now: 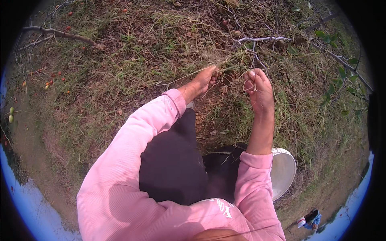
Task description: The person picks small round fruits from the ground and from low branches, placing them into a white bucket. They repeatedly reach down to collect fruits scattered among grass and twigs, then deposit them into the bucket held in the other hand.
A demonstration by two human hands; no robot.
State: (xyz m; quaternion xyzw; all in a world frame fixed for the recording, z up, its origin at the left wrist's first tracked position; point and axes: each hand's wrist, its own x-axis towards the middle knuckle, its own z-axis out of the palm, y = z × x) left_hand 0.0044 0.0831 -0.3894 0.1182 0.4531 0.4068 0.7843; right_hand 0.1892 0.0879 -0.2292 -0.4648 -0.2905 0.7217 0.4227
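Note:
My left hand (207,79) is closed around a bundle of thin grass stems (181,79), whose long ends stick out to the left of my wrist. To its right, my right hand (260,89) pinches thin, pale, dry stems (254,85) between thumb and fingers. Whether anything else sits in that pinch is hidden. Both hands are low over weedy ground, a short gap apart. Bare reddish soil (213,123) shows between them and my dark trousers (172,162). A thorny grey branch (262,39) lies just beyond my right hand.
A white bucket (283,173) stands beside my right forearm. Red fruits (51,82) lie scattered at left, and green fruits (11,115) hang at the far left edge. Another bare branch (60,33) reaches in from upper left; leafy twigs (340,73) stand at right. A person (312,220) is farther off.

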